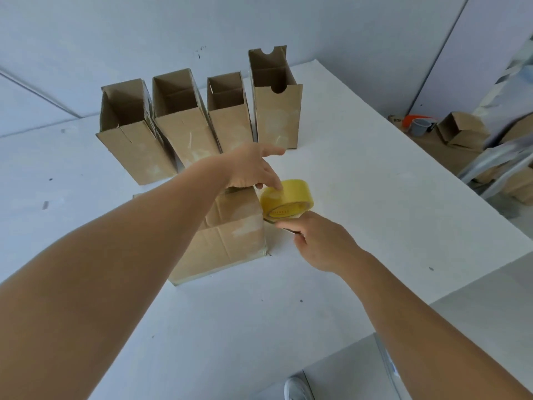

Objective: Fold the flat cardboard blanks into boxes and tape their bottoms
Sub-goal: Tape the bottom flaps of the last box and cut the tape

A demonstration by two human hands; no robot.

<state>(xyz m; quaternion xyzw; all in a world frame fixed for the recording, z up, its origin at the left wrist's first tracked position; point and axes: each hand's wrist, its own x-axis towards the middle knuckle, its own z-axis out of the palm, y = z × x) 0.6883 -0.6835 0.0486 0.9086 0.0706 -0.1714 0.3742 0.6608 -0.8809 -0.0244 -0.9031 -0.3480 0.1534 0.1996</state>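
Two bare forearms reach in from the near edge over the white desk [360, 157]. On it, near the middle, stands a brown cardboard box [227, 243] with its closed end up; pale strips of tape show on that face and along its corner edge. Nothing of its inside is visible.

Along the far edge four open-topped brown cardboard boxes stand upright in a row, close together. Farthest left is a wide box [129, 134], then a tall box [181, 116] touching it, a narrower box [229, 111], and at the right a box with half-round notches [275, 96] cut into its upper rims. Each shows only bare cardboard walls inside; their floors are hidden.

Beyond the desk's right edge, on the floor, lie more brown cardboard pieces [464, 131] and a small grey cup [419, 127].

Beside the near box's right top edge, a yellow roll of tape [287, 199] stands tilted. The left hand [251, 167] is spread loosely, fingertips pressing on the roll's top and on the box edge. The right hand [320, 241] is curled just below the roll, pinching what looks like the tape's free end; exactly what it grips is too blurred to tell.
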